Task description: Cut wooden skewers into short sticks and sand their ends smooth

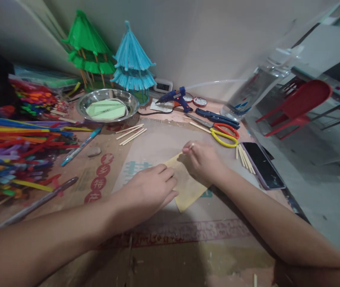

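A thin yellow sheet of paper [189, 183] lies slanted on the covered tabletop between both my hands. My left hand [153, 185] holds its left edge, with the fingers bent over the paper and the thumb lower down. At the far edge, my right hand [202, 157] pinches the paper's upper corner between thumb and fingers. Part of the sheet is hidden under the hands. Beyond my right hand are scissors [225, 137] with one red and one yellow handle. Short wooden sticks [244, 159] lie to its right, beside a phone [264, 165].
At the back stand green [88, 36] and blue [134, 52] tiered-roof models, a metal dish [82, 107] with pale green paper, and a glue gun [176, 97]. Colourful pipe cleaners [14, 155] crowd the left. A clear bottle [253, 89] stands back right; a red chair [304, 103] is beyond.
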Demonstrator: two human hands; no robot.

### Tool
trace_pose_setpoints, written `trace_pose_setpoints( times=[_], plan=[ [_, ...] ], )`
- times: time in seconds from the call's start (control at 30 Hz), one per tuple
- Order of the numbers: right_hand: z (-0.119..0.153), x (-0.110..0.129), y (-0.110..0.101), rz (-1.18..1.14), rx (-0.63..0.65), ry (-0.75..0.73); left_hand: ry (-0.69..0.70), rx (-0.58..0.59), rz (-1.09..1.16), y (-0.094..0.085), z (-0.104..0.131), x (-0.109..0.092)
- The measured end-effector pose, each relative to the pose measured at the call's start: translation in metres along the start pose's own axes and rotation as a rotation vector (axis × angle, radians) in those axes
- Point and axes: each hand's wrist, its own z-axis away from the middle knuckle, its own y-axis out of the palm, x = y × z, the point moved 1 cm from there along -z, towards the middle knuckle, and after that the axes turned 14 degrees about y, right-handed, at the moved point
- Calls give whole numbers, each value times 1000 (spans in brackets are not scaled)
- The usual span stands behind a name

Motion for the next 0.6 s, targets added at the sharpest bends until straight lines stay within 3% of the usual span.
trace_pose_setpoints(
  times=[0.13,0.27,0.4,0.53,0.6],
  plan=[
    [1,3,3,-85,126,-85,28,-39,-44,0,-1,0],
    [0,1,3,-26,-1,5,18,-19,-42,0,-2,0],
    [1,2,4,-59,118,-90,41,-50,-74,1,-1,-1],
    [-1,-3,1,28,-3,14,-6,8,-30,0,-1,-1],
    [-2,-2,2,-27,30,-7,-1,17,-33,-1,-2,-1]
  ],
)
